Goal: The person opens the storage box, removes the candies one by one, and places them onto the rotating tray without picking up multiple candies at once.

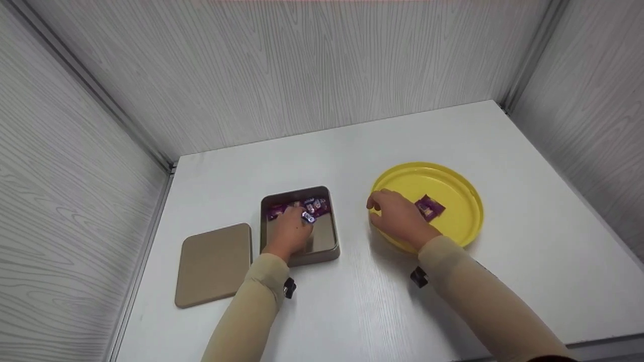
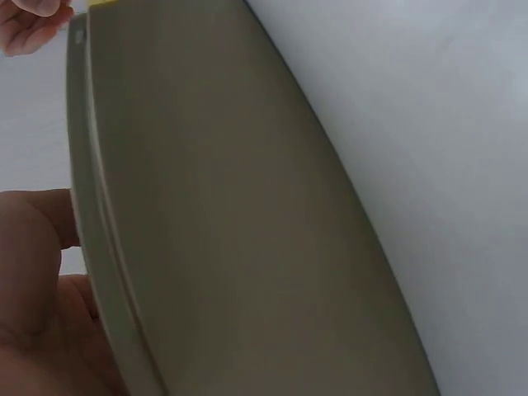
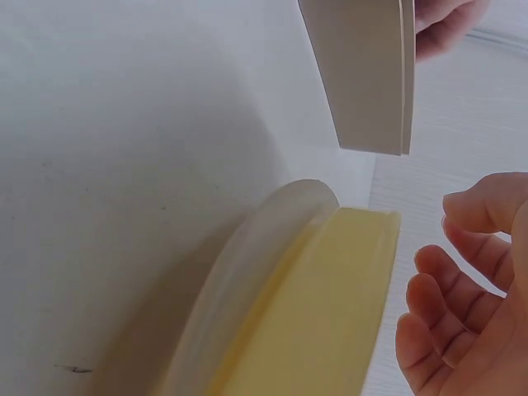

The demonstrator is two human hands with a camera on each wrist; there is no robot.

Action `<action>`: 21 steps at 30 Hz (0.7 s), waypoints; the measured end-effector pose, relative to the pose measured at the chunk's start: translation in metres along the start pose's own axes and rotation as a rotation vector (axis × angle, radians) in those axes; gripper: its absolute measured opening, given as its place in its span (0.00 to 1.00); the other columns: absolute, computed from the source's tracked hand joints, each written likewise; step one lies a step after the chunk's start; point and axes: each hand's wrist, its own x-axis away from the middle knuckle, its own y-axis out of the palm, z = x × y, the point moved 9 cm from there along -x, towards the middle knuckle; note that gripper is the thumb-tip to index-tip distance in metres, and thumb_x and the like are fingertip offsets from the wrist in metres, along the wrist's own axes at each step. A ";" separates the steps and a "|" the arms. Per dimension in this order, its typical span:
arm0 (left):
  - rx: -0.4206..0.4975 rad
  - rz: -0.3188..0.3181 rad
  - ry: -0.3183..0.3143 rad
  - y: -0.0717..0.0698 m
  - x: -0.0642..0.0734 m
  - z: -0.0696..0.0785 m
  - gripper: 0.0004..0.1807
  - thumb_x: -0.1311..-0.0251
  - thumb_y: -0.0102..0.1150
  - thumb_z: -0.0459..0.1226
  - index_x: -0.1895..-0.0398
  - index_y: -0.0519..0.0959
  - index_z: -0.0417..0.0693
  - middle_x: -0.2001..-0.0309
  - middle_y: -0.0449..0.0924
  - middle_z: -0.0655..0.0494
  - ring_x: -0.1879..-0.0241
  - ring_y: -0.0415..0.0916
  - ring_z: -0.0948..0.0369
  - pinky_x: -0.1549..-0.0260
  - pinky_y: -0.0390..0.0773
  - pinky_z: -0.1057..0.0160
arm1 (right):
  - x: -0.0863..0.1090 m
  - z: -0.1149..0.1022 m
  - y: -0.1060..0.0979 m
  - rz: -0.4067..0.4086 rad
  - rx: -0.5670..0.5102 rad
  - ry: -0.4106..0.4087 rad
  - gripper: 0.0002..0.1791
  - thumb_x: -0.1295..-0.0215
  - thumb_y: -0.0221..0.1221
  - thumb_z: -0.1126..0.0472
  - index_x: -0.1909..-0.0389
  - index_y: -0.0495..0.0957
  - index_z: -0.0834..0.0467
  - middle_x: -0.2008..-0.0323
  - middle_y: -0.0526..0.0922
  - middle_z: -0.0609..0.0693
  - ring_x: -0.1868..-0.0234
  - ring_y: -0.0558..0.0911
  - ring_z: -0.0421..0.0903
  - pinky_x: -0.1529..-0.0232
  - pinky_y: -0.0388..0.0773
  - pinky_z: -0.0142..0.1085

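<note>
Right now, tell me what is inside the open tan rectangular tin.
Inside the tan rectangular tin, several purple-wrapped candies lie at the far end, and its shiny floor shows nearer. The left hand reaches in and covers part; anything beneath it is hidden.

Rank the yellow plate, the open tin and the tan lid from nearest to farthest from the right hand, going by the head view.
Measured from the right hand:
1. Yellow plate: directly under the hand, which hovers over its left rim.
2. Open tin: to the hand's left, mid-table.
3. Tan lid: farthest left, flat on the table beyond the tin.
</note>
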 end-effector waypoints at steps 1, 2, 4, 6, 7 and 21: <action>-0.039 -0.001 0.000 0.001 -0.001 -0.001 0.28 0.33 0.57 0.39 0.32 0.71 0.37 0.34 0.71 0.40 0.36 0.70 0.43 0.36 0.68 0.46 | 0.000 0.000 0.000 0.001 -0.003 0.000 0.10 0.33 0.58 0.59 0.53 0.79 0.55 0.58 0.78 0.51 0.56 0.75 0.50 0.49 0.75 0.46; -0.077 -0.002 0.001 0.002 -0.001 -0.002 0.28 0.33 0.56 0.39 0.32 0.71 0.37 0.34 0.71 0.40 0.36 0.69 0.42 0.36 0.67 0.45 | 0.000 0.000 0.001 0.004 -0.003 0.001 0.10 0.34 0.57 0.59 0.54 0.79 0.54 0.59 0.77 0.50 0.56 0.76 0.50 0.49 0.75 0.46; -0.135 -0.004 0.003 0.005 -0.001 -0.004 0.29 0.34 0.56 0.39 0.31 0.70 0.37 0.33 0.70 0.41 0.35 0.68 0.41 0.35 0.66 0.44 | 0.001 0.000 0.001 0.008 -0.007 0.004 0.10 0.34 0.57 0.59 0.54 0.79 0.54 0.59 0.77 0.50 0.56 0.75 0.50 0.50 0.74 0.46; -0.180 -0.010 0.007 0.007 -0.002 -0.005 0.30 0.34 0.56 0.39 0.30 0.70 0.38 0.32 0.70 0.42 0.34 0.67 0.41 0.35 0.65 0.43 | 0.001 0.000 0.002 0.008 -0.013 0.007 0.09 0.34 0.57 0.59 0.54 0.79 0.54 0.59 0.77 0.50 0.56 0.76 0.50 0.50 0.74 0.46; -0.195 -0.013 0.008 0.008 -0.002 -0.005 0.30 0.34 0.56 0.39 0.30 0.70 0.39 0.32 0.70 0.42 0.34 0.67 0.41 0.35 0.65 0.42 | 0.002 0.001 0.003 0.007 -0.011 0.008 0.09 0.34 0.57 0.59 0.54 0.79 0.53 0.59 0.77 0.49 0.56 0.76 0.50 0.50 0.75 0.46; -0.240 -0.031 0.101 0.019 0.000 0.008 0.18 0.27 0.52 0.32 0.38 0.80 0.46 0.38 0.74 0.43 0.39 0.72 0.44 0.44 0.75 0.44 | 0.007 0.000 0.006 -0.001 -0.034 0.017 0.09 0.33 0.58 0.58 0.54 0.79 0.53 0.59 0.78 0.49 0.56 0.76 0.49 0.50 0.75 0.46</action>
